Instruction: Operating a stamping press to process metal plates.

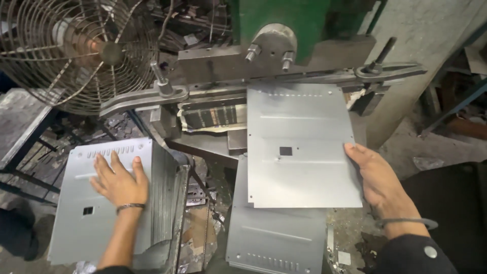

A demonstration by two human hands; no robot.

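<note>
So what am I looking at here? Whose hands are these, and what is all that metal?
This is one picture from a camera worn on a person's head, looking down at their own two bare hands in a metal workshop. The left hand lies flat on top of a stack of grey metal sheets, each with slots and a small square hole. The right hand holds the edge of a single sheet that rests on the bed of a heavy green press, its far edge under the machine's bar. More sheets lie below it. A wire-caged fan stands at the upper left.
</note>
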